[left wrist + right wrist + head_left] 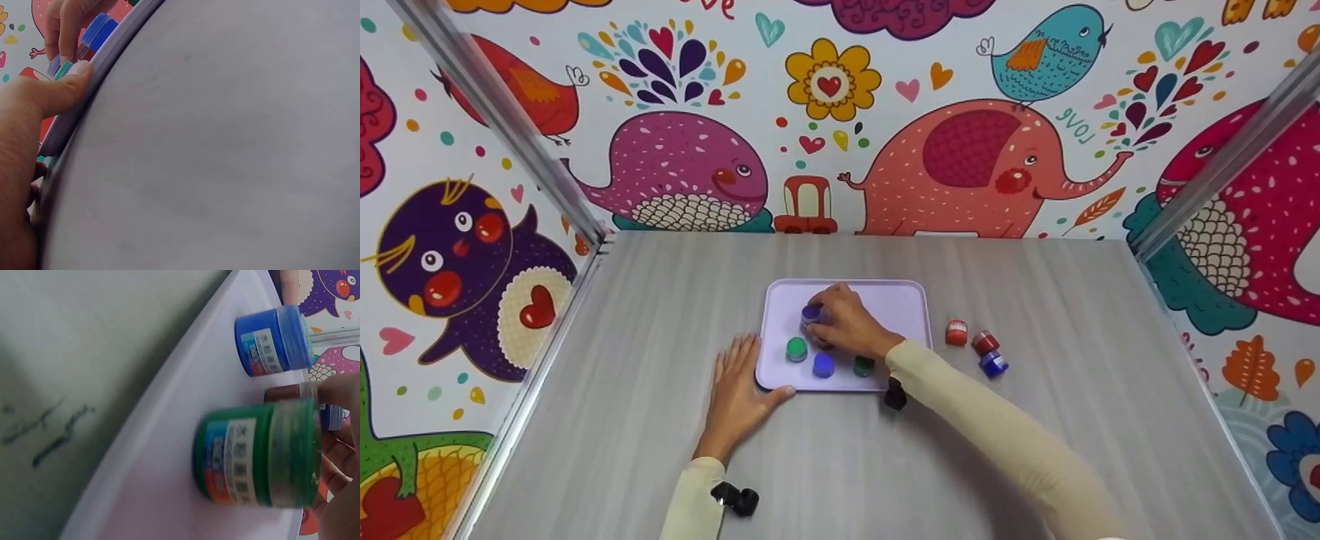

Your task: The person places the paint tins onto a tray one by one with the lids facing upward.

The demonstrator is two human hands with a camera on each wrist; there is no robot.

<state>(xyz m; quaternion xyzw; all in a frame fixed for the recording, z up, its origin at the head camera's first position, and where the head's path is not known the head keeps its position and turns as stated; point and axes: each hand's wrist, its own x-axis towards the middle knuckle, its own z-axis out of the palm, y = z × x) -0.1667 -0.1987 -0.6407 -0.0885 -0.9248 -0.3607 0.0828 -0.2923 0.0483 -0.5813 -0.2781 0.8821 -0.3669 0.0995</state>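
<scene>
Head view: grey table (pixel 660 465) (cartoon walls (pixel 960 90))

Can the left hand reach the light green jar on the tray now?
Probably yes. The left hand rests at the tray edge, and the light green jar stands close by, with nothing between them.

A: Left hand (pixel 741 390)? Pose?
B: Lies flat, palm down, fingers straight and pointing away from the body; thumb stretched out to the right; cream sleeve to the wrist.
A: Right hand (pixel 846 324)?
B: Reaches further forward, forearm slanting in from the lower right; knuckles up, fingers curled downward in a pinch; fingertips hidden from the head view.
A: Hands apart?
B: Yes; near each other, not touching.
</scene>
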